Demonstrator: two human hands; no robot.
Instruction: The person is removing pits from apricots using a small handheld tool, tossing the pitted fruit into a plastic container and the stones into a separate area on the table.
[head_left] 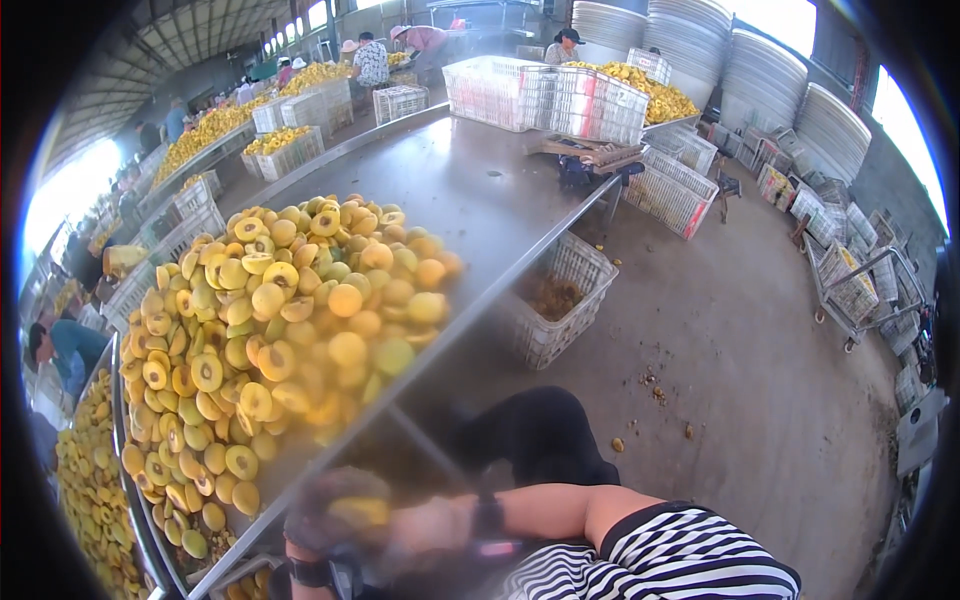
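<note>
I see the left hand [332,492] and right hand [427,527] at a yellow fruit [362,513] by the counter's [470,165] near edge, likely for easy reach; whether blurred fingers grasp, I can't tell.

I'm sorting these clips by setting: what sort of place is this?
Most likely a fruit-processing shed: yellow fruit, much of it halved, lies heaped on a metal table, with plastic crates and other people beyond.
</note>
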